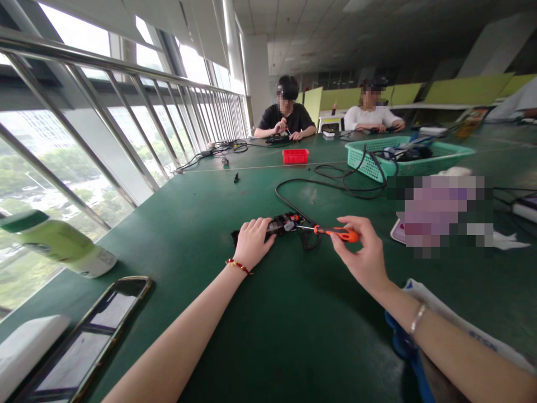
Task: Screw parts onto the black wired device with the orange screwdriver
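Pressing down over the black device with exposed inner parts (289, 222) at the centre of the frame, the left hand (253, 243) has its fingers close together on the dark casing, thumb along the near side. The right hand (363, 252), right of centre, pinches the orange-and-black handle of a screwdriver (338, 232) between thumb and fingers; the thin metal shaft points left, its tip at the device's open end. A long black cable (289, 182) loops across the green tabletop (188, 224) beyond the device, towards a teal perforated plastic basket (364, 162) in the upper right. A small red plastic tray (295, 157) sits in the upper middle, and a small black piece (236, 178) lies to its left, nearer the camera. At the left edge, a green-and-white bottle (62, 243) leans to the left; in the lower left, a dark smartphone (100, 336) lies beside a white rounded block (29, 347). Two people (285, 115) sit at the far side, upper centre and upper right.
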Motion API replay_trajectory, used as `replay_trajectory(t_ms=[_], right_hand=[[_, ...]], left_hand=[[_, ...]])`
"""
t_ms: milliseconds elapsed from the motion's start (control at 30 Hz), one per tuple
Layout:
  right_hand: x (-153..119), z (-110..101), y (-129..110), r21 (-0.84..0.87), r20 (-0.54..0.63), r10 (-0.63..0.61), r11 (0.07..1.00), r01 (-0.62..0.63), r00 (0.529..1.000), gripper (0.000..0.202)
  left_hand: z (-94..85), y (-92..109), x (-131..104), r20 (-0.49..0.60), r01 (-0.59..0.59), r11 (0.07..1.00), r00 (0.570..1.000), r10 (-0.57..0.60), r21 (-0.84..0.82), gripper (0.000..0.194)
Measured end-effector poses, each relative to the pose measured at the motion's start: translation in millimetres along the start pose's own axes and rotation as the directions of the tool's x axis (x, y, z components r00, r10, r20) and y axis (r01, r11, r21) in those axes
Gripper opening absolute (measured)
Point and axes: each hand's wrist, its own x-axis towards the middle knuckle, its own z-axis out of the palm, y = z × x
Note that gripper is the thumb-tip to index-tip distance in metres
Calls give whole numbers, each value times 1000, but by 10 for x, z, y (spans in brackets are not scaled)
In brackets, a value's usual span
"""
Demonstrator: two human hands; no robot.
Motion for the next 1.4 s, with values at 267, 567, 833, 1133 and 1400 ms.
replay_trajectory(t_ms=[267,567,833,1133,1400], right_hand=[[8,-5,-8,53,-82,-49,997,53,995,38],[17,-53,-90,65,326,91,991,-118,941,22],[18,-9,-119,50,686,-11,998,-32,727,27],[22,-24,-90,8,654,29,999,-45,756,24],[4,-7,-60,-7,692,56,997,-70,720,27]], left_hand=[[-19,3,-1,25,-3,1000,1000,2,17,35],[-232,95,-6,134,-21,986,991,-2,164,32],[-369,10,-31,231,176,975,951,-205,138,32],[-642,-559,-329,115,515,815,822,-558,266,35],[-815,-987,-656,-173,735,581,661,-730,350,36]])
